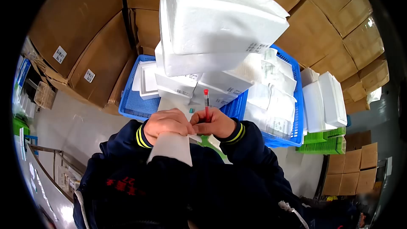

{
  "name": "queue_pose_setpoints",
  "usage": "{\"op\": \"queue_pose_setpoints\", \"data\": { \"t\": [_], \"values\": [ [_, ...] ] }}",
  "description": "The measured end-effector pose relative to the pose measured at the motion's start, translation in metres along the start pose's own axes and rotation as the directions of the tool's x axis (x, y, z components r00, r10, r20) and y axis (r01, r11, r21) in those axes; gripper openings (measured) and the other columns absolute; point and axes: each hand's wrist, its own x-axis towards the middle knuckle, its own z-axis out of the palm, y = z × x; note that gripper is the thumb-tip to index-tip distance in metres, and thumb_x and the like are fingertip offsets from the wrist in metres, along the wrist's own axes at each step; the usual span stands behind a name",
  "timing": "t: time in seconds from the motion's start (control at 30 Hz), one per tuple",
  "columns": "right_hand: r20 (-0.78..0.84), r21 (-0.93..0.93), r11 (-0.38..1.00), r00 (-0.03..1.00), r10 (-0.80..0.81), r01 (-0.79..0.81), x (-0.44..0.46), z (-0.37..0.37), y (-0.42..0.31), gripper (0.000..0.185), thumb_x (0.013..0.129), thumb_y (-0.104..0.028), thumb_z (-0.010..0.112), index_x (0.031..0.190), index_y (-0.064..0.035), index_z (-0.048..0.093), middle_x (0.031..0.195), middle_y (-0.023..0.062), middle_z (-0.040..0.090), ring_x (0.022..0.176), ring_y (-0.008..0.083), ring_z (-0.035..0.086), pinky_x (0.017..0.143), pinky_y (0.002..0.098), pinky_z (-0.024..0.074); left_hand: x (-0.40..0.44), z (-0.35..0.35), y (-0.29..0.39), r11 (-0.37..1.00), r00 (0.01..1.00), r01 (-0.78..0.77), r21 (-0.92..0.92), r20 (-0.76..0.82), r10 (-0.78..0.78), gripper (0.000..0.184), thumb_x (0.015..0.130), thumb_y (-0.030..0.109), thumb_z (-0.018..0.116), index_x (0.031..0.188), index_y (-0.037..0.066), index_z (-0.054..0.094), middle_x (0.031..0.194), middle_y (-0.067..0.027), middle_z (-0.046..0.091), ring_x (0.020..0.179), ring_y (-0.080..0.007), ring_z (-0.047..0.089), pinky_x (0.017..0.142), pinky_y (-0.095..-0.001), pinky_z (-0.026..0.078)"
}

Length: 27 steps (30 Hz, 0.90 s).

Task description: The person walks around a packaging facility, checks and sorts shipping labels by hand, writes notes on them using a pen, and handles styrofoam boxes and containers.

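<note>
My left hand [168, 124] is closed on a white sheet [173, 147] that hangs down against my dark jacket. Beside it, my right hand [215, 123] has a red-capped pen [206, 104] in its grip, cap end pointing up and away from me. The thumb and fingers of that hand meet the left hand near a small white edge of the sheet; whether they pinch it too I cannot tell. Just beyond both hands stand stacked white foam boxes [224, 29], some with printed black text.
A blue basket [140, 106] at left holds white foam pieces. Another blue basket [275, 142] at right contains white wrapped packs. Cardboard boxes [80, 34] are stacked behind and along both sides. Green crates [324, 144] sit on the floor at right, and a metal frame [55, 152] stands at left.
</note>
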Motion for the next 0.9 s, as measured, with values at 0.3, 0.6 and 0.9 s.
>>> {"op": "queue_pose_setpoints", "data": {
  "t": [0.3,0.6,0.9],
  "values": [
    [-0.585,-0.367,0.8,0.551,-0.596,0.475,-0.01,-0.014,-0.018,0.007,0.078,0.0,0.057,0.085,0.0013,0.057,0.073,0.001,0.056,0.065,0.0057,0.05,0.061,0.0185,0.0398,0.054,-0.031,0.014,0.829,0.489,0.459,-0.319,-0.689,-0.535,0.027,0.068,-0.004,0.063,0.093,-0.001,0.052,0.085,-0.0097,0.056,0.076,-0.0173,0.057,0.069,-0.0286,0.048],
    [-0.682,-0.494,0.67,0.231,-0.694,0.553,-0.017,-0.046,-0.045,0.005,0.079,0.0,0.057,0.084,0.0013,0.057,0.071,0.0016,0.056,0.063,0.0058,0.05,0.058,0.0172,0.0381,0.117,-0.032,0.008,0.672,0.594,0.605,0.427,-0.804,-0.024,0.031,0.063,0.004,0.071,0.089,0.002,0.054,0.078,-0.0123,0.059,0.069,-0.0254,0.058,0.064,-0.0292,0.046],
    [-0.449,-0.856,0.423,-0.021,-0.893,0.297,0.001,-0.04,-0.068,0.014,0.071,0.002,0.065,0.083,-0.0008,0.059,0.068,0.0029,0.054,0.055,0.006,0.046,0.05,0.0179,0.0359,0.126,-0.033,0.006,0.633,0.609,0.605,0.483,-0.793,0.023,0.046,0.058,0.008,0.076,0.096,0.001,0.051,0.083,-0.0129,0.058,0.075,-0.0261,0.058,0.066,-0.0316,0.046]
  ]
}}
